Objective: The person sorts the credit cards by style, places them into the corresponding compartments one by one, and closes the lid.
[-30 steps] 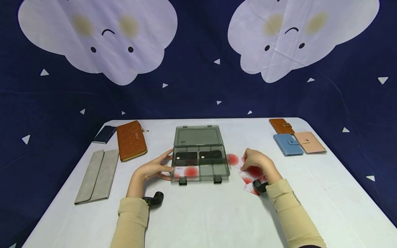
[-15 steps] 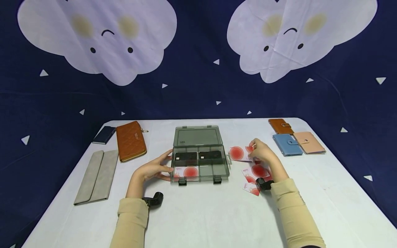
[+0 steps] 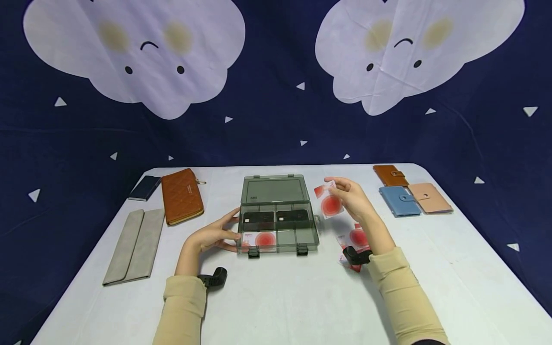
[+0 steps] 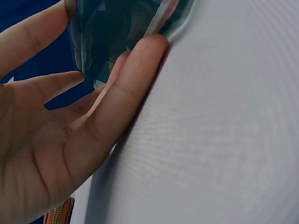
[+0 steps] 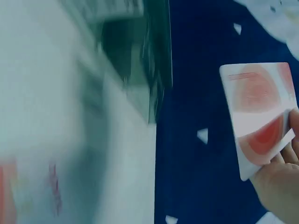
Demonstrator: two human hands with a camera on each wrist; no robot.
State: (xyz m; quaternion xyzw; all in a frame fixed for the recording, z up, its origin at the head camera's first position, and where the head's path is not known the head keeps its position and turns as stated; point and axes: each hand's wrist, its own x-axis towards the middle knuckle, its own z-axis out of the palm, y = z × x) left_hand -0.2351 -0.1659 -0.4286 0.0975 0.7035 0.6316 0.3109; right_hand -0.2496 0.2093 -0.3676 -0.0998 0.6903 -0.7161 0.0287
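A translucent grey-green compartment box (image 3: 276, 190) stands with its lid folded back at mid-table. Two black cards (image 3: 258, 221) with chips fill its rear row, and a white card (image 3: 264, 238) with a red circle lies front left; the front right compartment holds nothing. My left hand (image 3: 213, 235) rests against the box's left side, thumb near the front corner and fingers spread; the left wrist view shows the thumb (image 4: 135, 74) straight along it. Raised beside the box's right side, my right hand (image 3: 355, 200) pinches a red-and-white card (image 5: 254, 100).
More red-and-white cards (image 3: 358, 238) lie below my right wrist, partly covered. At left are a grey folder (image 3: 135, 247), a brown zip wallet (image 3: 182, 196) and a dark booklet (image 3: 145, 187). Brown (image 3: 390, 175), blue (image 3: 399, 201) and pink (image 3: 430, 198) card holders lie back right.
My right hand drew a card aside from the others on the table, then lifted it and swung it up toward the box. The left hand and box have stayed put.
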